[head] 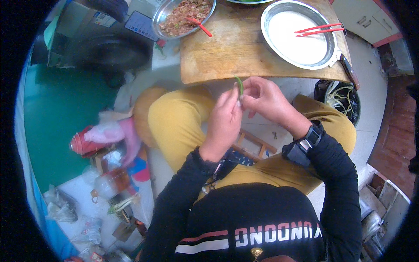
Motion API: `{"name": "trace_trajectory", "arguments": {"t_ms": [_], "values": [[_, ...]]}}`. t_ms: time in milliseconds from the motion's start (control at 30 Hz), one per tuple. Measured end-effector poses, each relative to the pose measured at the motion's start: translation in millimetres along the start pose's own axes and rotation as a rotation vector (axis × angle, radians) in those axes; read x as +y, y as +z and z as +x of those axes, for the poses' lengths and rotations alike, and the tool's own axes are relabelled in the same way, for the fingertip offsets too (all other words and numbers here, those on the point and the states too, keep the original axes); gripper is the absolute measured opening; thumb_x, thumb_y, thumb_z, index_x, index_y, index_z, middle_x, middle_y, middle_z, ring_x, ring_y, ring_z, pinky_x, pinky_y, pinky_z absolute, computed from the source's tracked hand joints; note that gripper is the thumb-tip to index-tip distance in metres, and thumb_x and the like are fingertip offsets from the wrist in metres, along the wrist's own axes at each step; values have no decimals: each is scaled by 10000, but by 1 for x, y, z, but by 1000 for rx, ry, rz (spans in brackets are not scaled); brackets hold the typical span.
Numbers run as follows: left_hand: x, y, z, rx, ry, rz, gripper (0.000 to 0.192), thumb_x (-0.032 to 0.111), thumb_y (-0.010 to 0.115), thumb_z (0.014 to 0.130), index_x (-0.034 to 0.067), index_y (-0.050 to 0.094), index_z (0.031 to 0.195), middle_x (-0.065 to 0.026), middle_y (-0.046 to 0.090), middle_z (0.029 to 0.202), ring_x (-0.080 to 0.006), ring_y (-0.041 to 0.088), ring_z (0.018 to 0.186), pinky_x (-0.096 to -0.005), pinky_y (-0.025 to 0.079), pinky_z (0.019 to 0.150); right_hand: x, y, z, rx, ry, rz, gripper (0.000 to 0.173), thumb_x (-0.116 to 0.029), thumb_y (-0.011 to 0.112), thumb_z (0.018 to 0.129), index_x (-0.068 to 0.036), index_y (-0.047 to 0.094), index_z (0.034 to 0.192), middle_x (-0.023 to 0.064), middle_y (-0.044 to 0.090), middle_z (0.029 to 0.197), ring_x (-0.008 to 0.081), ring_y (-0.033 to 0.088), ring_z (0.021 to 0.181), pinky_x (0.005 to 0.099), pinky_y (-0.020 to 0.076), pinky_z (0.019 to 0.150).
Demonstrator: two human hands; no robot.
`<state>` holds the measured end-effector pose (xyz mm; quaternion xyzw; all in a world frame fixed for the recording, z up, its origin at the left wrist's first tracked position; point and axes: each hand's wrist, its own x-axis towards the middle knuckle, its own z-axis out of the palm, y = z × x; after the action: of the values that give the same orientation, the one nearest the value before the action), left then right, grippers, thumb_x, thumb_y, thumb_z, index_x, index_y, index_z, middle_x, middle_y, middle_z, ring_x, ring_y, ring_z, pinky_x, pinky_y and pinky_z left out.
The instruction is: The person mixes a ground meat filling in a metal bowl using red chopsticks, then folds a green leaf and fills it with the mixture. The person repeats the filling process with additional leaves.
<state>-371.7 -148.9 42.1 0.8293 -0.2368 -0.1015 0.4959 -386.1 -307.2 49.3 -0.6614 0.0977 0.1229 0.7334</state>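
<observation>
Above my lap, close to the near edge of a wooden cutting board [216,62], both hands meet around a slim green chili pepper [240,85]. My left hand [225,119] has its fingertips on the pepper's lower part. From the other side, the thumb and fingers of my right hand [266,96] pinch it. Small whitish bits cling near the fingertips; what they are cannot be told. On the board's right stands a metal basin [296,18] of white powder or batter with red chopsticks [319,30] in it. A metal bowl of minced meat [188,14] holds a red-handled utensil [199,26].
A knife [348,70] lies at the board's right edge, its handle sticking out. Below it stands a black-lined bin [347,101] with plant scraps. A phone [141,25] lies beside the meat bowl. To the left are a red thermos [83,142] and an oil bottle [109,183].
</observation>
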Motion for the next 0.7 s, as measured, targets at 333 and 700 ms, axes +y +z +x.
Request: {"name": "trace_trajectory", "arguments": {"t_ms": [333,700], "values": [[6,0,3,31,78,185,417,1,514,865,9,506,1282,-194,586,1116,-344,600,961,-370,494,803,5,1,2,52,-7,19,206,-89,628,786,39,563,933,57,599,715,106,588,582,271,528,494],[0,9,1,96,146,286,423,23,562,852,20,525,1273,-175,595,1120,-345,596,975,-379,493,808,13,2,7,212,-96,-320,152,-97,571,762,21,527,845,121,571,653,216,589,572,354,494,543]]}}
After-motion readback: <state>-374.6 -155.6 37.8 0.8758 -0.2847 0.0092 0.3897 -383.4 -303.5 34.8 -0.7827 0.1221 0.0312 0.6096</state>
